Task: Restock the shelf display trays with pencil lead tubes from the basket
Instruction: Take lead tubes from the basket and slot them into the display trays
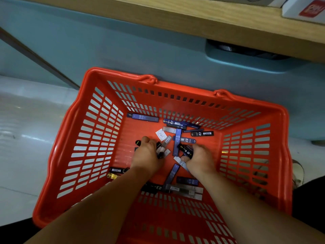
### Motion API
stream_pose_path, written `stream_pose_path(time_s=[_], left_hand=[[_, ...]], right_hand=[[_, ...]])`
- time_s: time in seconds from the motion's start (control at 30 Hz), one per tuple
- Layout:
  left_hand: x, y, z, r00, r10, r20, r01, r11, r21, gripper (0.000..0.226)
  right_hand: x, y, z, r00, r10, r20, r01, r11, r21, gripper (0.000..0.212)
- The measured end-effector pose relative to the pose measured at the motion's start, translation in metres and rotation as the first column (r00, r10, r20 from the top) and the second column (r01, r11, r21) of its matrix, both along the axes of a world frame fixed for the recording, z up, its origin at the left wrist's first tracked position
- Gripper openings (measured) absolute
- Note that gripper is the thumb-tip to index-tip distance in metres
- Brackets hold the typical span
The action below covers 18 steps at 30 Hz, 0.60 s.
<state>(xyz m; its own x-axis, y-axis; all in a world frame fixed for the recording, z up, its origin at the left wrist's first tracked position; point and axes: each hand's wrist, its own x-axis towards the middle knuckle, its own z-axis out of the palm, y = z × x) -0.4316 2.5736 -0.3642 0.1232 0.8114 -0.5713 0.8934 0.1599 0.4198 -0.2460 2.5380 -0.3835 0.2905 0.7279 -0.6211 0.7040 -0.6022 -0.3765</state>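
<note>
Red slotted plastic basket (54, 152), both arms reaching in. The left hand (146, 155) is curled round what looks like several black and clear lead tubes (163, 147), and the right hand (198, 159) grips a black tube (186, 150). Loose blue flat tubes (142, 117) lie beyond, with the wooden shelf edge (193, 20) overhead.

Basket (184, 86): red plastic, slotted walls, stood on the floor (26, 138). Pencil lead tubes (177, 141): slim blue, black and clear cases, lay scattered flat across its bottom, some crossing.
</note>
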Motion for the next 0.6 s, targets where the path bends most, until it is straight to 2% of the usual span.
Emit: stream_pose_path(time_s=[0.07,0.13,0.3,0.37,0.47,0.53,0.6], left_hand=[[0.001,0.002,0.004,0.999,0.013,0.033,-0.012,1.000,-0.016,0.043],[0.001,0.006,0.011,0.993,0.063,0.097,-0.060,0.998,-0.031,0.035],[-0.002,0.021,0.047,0.891,0.323,0.319,-0.241,0.932,-0.270,0.021],[-0.003,0.023,0.068,0.840,0.380,0.388,-0.255,0.907,-0.335,0.008],[-0.004,0.026,0.105,0.751,0.483,0.451,-0.328,0.865,-0.379,0.010],[-0.004,0.029,0.134,0.680,0.547,0.489,-0.368,0.831,-0.417,0.010],[-0.005,0.032,0.165,0.618,0.570,0.541,-0.383,0.820,-0.426,0.003]], right_hand=[[-0.002,0.003,0.004,0.999,-0.018,-0.026,0.017,0.999,-0.039,0.028],[-0.001,0.006,0.010,0.996,-0.059,-0.068,0.057,0.998,-0.040,0.030],[0.005,0.012,0.039,0.949,-0.206,-0.238,0.210,0.978,-0.009,0.029],[0.003,0.015,0.059,0.902,-0.302,-0.310,0.308,0.951,-0.028,0.022],[-0.006,0.019,0.099,0.808,-0.384,-0.446,0.369,0.921,-0.124,0.011],[-0.011,0.024,0.132,0.715,-0.401,-0.572,0.359,0.913,-0.191,0.020],[-0.016,0.029,0.169,0.664,-0.362,-0.654,0.323,0.928,-0.186,0.026]])
